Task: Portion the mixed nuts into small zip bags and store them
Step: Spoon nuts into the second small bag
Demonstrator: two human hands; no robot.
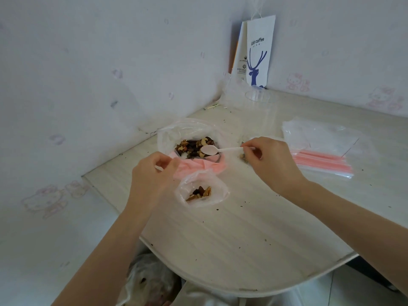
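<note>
A right hand [269,160] pinches a white spoon [212,149] over a large bag [167,138] of mixed nuts [191,146]; the left hand [152,173] grips a small zip bag [217,195] holding few nuts

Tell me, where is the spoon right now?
The spoon is mid-view, its bowl over the nuts in the big bag. The right hand pinches its handle, just beyond the small bag that the left hand holds.
</note>
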